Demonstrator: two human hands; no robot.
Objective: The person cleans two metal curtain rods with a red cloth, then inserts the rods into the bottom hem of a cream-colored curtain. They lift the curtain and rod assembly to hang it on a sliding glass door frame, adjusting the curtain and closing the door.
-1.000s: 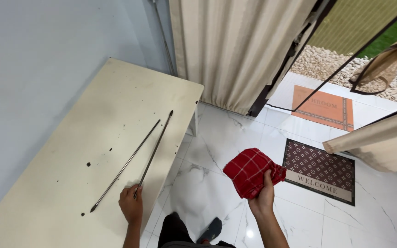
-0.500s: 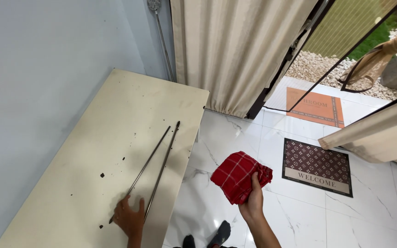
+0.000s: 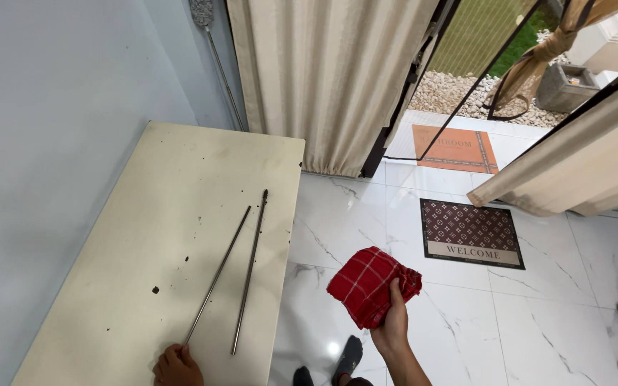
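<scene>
My right hand (image 3: 393, 325) grips a bunched red checked cloth (image 3: 370, 284) in the air above the marble floor, to the right of the table. Two thin metal rods lie side by side on the cream table (image 3: 137, 214): the left rod (image 3: 217, 274) and the right rod (image 3: 249, 270). At the table's near edge my left hand (image 3: 177, 366) rests with its fingers on the near end of the left rod. Whether it grips the rod is not clear.
The table stands against a pale blue wall on the left. Beige curtains (image 3: 330, 78) hang beyond it beside an open doorway. A dark doormat (image 3: 472, 232) and an orange mat (image 3: 455, 149) lie on the floor. A long-handled tool (image 3: 216, 57) leans in the corner.
The view has shifted so the table and rods sit lower and nearer. My right hand with the red cloth stays raised; my left hand remains at the rods' near end.
</scene>
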